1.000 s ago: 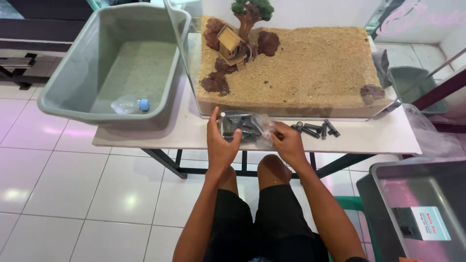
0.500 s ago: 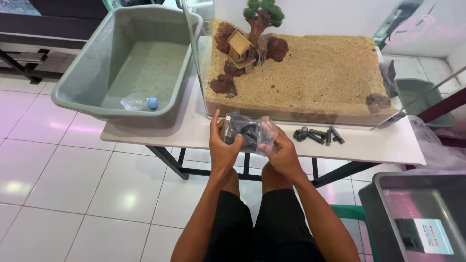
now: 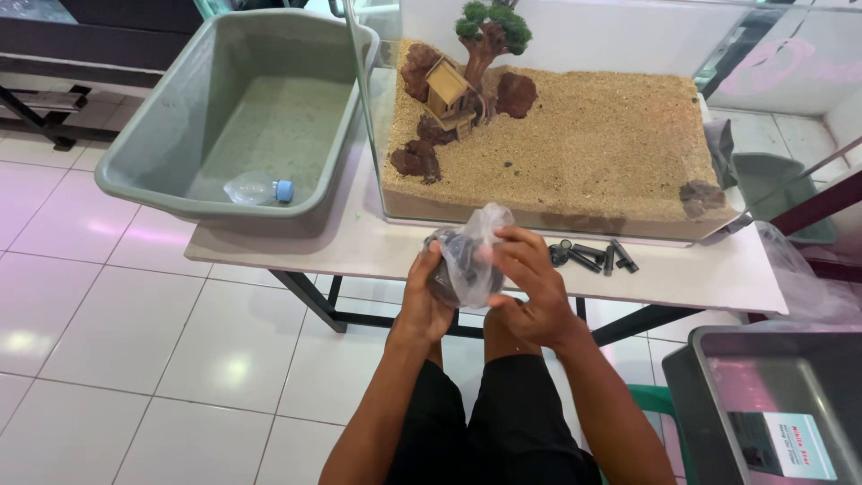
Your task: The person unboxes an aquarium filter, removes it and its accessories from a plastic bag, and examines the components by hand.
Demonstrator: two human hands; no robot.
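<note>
Left hand (image 3: 429,296) and right hand (image 3: 530,287): we see both clamped on a clear plastic bag of dark pieces (image 3: 467,260) | bag: held above the white bench (image 3: 359,242) edge, near loose black tubes (image 3: 593,256) | sand-filled glass tank (image 3: 584,153) behind.

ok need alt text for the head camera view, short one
Both hands, left hand and right hand, hold a clear plastic bag of dark parts before a white table. On it stand a sand-filled glass tank, a grey-green tub and loose black tubes.
</note>
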